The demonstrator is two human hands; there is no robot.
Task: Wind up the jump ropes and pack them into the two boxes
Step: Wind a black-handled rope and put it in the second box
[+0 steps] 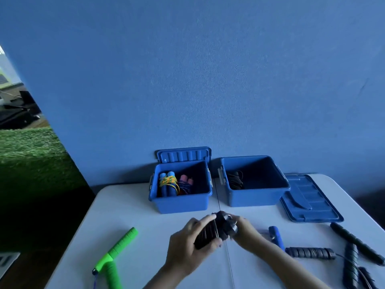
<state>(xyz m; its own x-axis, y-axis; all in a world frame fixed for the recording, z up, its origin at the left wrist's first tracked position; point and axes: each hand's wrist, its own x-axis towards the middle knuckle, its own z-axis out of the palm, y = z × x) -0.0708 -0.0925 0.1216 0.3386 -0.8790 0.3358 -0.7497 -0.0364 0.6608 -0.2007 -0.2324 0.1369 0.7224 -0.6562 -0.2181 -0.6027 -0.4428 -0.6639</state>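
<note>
Both hands meet over the tabletop (pixel 129 209) on one black jump rope bundle (pixel 210 231) — the left hand (pixel 187 245) curls round its wound handles from below, the right hand (pixel 242 228) pinches its upper end. Just beyond the hands stand two open blue boxes: the left box (pixel 181 202) holds a blue-handled rope and a pink one, the right box (pixel 256 197) a black coil. Green handles (pixel 116 253) lie left of the hands — dark handles (pixel 310 252) to the right.
</note>
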